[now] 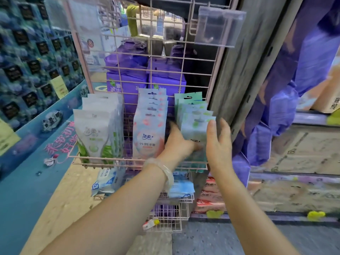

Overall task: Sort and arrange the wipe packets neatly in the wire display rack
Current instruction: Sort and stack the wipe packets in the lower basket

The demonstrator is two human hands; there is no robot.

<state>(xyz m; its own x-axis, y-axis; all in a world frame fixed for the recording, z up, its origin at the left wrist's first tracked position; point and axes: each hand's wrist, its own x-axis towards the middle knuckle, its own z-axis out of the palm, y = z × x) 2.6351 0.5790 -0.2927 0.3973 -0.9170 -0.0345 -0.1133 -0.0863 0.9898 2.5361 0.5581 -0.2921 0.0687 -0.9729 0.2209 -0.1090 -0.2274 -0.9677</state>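
A pink wire display rack [165,57] holds three upright rows of wipe packets on its upper shelf. White-and-green packets [97,129] stand at the left, pink-patterned packets [149,126] in the middle, green packets [195,116] at the right. My left hand [179,142], with a pale bangle on its wrist, reaches between the middle and right rows and holds the left side of the front green packet; its fingers are partly hidden. My right hand [218,140] lies with straight fingers against the right side of the same green row.
Lower rack baskets hold blue-and-white packets [181,186] and red packets [209,197]. Purple packs [128,70] stand behind the wire grid. A clear tag holder [219,24] juts out at the upper right. A grey post [244,70] borders the rack's right side, a teal display [27,135] its left.
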